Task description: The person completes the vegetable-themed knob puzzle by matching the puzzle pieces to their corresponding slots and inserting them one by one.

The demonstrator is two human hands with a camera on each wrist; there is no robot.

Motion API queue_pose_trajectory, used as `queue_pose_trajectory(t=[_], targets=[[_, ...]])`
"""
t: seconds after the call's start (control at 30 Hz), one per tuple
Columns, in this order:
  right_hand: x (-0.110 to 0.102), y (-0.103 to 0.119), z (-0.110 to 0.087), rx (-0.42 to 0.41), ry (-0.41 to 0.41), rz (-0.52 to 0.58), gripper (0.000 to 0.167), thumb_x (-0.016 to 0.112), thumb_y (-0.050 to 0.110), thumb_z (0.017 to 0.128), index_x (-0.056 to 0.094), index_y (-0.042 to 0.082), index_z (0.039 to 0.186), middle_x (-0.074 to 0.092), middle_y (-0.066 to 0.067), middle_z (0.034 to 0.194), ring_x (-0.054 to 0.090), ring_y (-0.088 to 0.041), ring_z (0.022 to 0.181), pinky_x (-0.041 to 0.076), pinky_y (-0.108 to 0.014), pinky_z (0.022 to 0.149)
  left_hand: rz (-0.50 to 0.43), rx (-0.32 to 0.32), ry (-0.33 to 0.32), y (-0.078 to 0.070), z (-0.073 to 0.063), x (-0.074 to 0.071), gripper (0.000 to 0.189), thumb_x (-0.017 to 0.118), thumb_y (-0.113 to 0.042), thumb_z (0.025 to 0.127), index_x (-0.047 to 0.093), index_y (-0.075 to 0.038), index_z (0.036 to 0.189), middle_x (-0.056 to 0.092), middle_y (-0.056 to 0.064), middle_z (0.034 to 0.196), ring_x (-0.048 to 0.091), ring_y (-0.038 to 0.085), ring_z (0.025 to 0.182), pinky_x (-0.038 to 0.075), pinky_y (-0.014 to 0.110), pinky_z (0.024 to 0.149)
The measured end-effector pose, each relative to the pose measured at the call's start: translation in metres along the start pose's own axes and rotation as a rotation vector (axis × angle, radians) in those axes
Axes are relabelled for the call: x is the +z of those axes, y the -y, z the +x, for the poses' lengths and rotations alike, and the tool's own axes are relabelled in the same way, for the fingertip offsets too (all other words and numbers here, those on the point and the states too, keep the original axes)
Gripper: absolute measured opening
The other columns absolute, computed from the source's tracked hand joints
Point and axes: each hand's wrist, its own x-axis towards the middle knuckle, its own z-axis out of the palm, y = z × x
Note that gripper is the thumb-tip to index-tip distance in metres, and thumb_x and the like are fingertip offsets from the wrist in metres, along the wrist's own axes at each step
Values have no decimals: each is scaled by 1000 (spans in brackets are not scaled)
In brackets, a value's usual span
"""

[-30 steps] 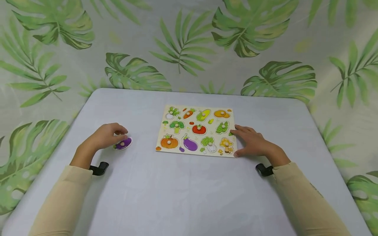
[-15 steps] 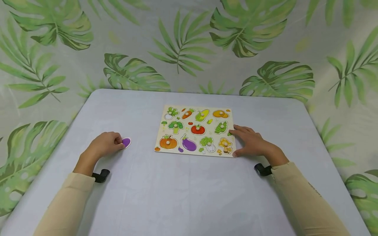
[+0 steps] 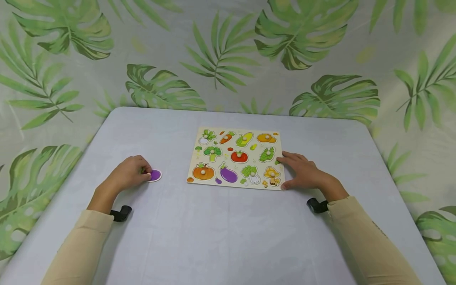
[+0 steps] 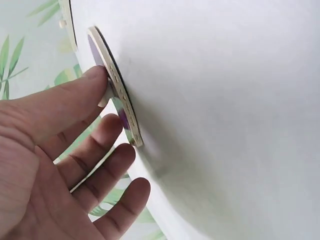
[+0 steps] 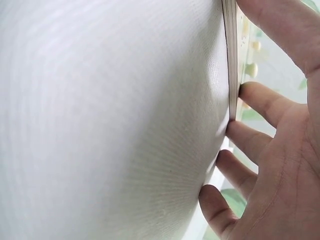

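My left hand (image 3: 129, 173) pinches the small knob of a purple eggplant puzzle piece (image 3: 156, 175) at the left of the table. In the left wrist view, the piece (image 4: 116, 80) shows its pale wooden edge close above the white cloth; the thumb covers part of it, and the other fingers curve loosely beside it. My right hand (image 3: 303, 172) rests with spread fingers along the right edge of a wooden vegetable peg puzzle board (image 3: 231, 186). On the board, the purple eggplant space (image 3: 228, 174) shows no knob.
Knobbed pieces sit in the board, including a pumpkin (image 3: 203, 171), a tomato (image 3: 239, 156), a broccoli (image 3: 212, 153) and mushrooms (image 3: 272, 174). A white cloth covers the table (image 3: 228, 237). Behind it hangs a leaf-patterned curtain (image 3: 228, 55).
My left thumb and fingers have closed on the eggplant piece's knob. The piece has turned and shifted slightly right. My right hand and the board stay in place.
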Motion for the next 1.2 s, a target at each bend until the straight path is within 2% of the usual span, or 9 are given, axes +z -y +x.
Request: queue_pose_trajectory(t=[0.2, 0.3, 0.47, 0.7, 0.8, 0.9, 1.07, 1.2], targets=[[0, 0, 0, 1, 1, -4, 96, 83, 46, 76, 35, 15, 154, 18, -17, 166, 17, -47, 149, 25, -79, 106, -65, 44, -19, 8, -4, 2, 3, 75, -7, 83, 72, -8, 82, 70, 12, 99, 63, 32, 98, 48, 50, 91], [0, 0, 0, 4, 2, -7, 96, 83, 46, 76, 35, 15, 154, 18, -17, 166, 16, -48, 149, 24, -80, 106, -93, 64, -38, 11, -6, 3, 4, 76, -5, 82, 73, -8, 82, 70, 12, 100, 63, 33, 100, 48, 51, 92], [-1, 1, 0, 8, 6, -7, 96, 83, 46, 76, 35, 15, 154, 18, -18, 165, 16, -48, 149, 23, -80, 106, -90, 79, -56, 13, -5, 4, 5, 75, -5, 84, 73, -9, 81, 70, 12, 102, 63, 34, 100, 48, 51, 92], [-1, 2, -1, 2, 7, 1, 96, 83, 46, 76, 36, 15, 154, 19, -18, 165, 17, -48, 148, 24, -80, 106, -102, 92, -92, 8, 1, 3, 4, 75, -8, 86, 76, -4, 86, 72, 13, 103, 63, 35, 103, 48, 53, 95], [-1, 2, -1, 0, 6, 0, 96, 83, 46, 76, 36, 15, 154, 19, -17, 165, 17, -48, 148, 25, -79, 106, -102, 118, -114, 2, 6, 3, 6, 77, -7, 83, 76, -3, 87, 73, 12, 102, 63, 34, 102, 48, 53, 94], [-1, 1, -1, -2, 4, 1, 96, 82, 46, 76, 35, 14, 154, 19, -17, 165, 18, -48, 148, 25, -79, 106, -121, 143, -121, -12, 13, 3, 5, 79, -8, 82, 76, -5, 85, 73, 11, 102, 63, 33, 103, 49, 52, 95], [-1, 0, -1, -6, -2, 4, 96, 82, 45, 76, 35, 14, 154, 18, -17, 165, 17, -48, 148, 25, -79, 106, -169, 188, -82, -44, 20, -1, 3, 77, -9, 84, 76, -9, 87, 71, 10, 108, 60, 32, 110, 48, 53, 98], [0, -1, -1, -13, -5, 7, 96, 82, 46, 76, 36, 14, 154, 19, -17, 165, 17, -47, 148, 25, -79, 105, -183, 212, -60, -61, 22, -2, 8, 77, -5, 83, 76, -9, 89, 70, 11, 112, 59, 33, 114, 49, 54, 101]])
